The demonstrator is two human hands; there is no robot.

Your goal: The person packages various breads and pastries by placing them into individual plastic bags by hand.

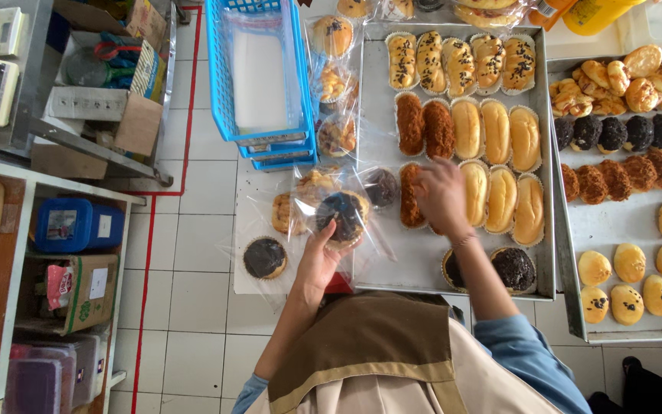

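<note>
On steel tray [377, 253]: right hand [440, 195] on long bun [411, 195].

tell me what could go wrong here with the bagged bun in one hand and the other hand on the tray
The left hand holds a chocolate-topped bun in a clear bag from below only; it could tip out or smear its topping on the plastic. The right hand reaches among closely packed long buns on the metal tray and may dent a neighbour. Bagged buns piled at the tray's edge could slide.
</note>
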